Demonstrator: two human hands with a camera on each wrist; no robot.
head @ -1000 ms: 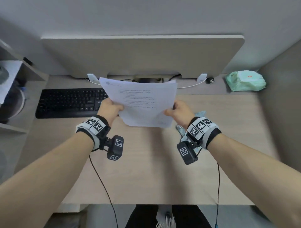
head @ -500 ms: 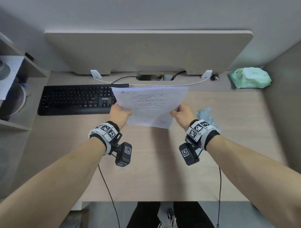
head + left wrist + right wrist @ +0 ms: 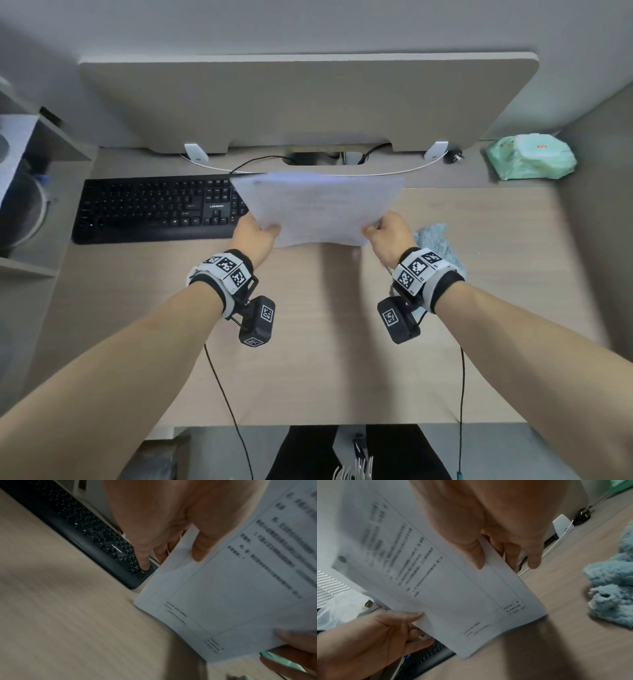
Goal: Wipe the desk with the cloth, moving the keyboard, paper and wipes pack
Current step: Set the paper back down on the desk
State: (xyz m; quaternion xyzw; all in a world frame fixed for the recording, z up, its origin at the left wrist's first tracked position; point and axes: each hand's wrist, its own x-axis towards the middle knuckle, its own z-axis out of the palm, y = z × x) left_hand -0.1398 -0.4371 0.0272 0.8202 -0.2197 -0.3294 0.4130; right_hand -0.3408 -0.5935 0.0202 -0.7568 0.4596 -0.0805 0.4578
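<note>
Both hands hold a white printed paper point(image 3: 318, 209) in the air above the middle of the desk. My left hand point(image 3: 257, 233) pinches its near left corner, thumb on top point(image 3: 199, 547). My right hand point(image 3: 383, 233) pinches the near right corner, thumb on top point(image 3: 476, 555). The paper point(image 3: 231, 588) point(image 3: 436, 574) covers the right end of the black keyboard point(image 3: 154, 209), which lies at the back left. A blue fluffy cloth point(image 3: 435, 236) point(image 3: 611, 588) lies crumpled on the desk just right of my right hand. The green wipes pack point(image 3: 531, 157) sits at the back right corner.
A monitor point(image 3: 308, 102) stands at the back with a white cable point(image 3: 308, 171) and a black plug point(image 3: 454, 156) behind the paper. Shelves point(image 3: 34, 205) rise on the left and a partition wall point(image 3: 603, 205) on the right. The wooden desk point(image 3: 308, 342) runs to its front edge near my legs.
Both hands have carried the paper away from me toward the monitor and tipped it flatter. The head view has shifted, so more of the cloth shows beside my right wrist.
</note>
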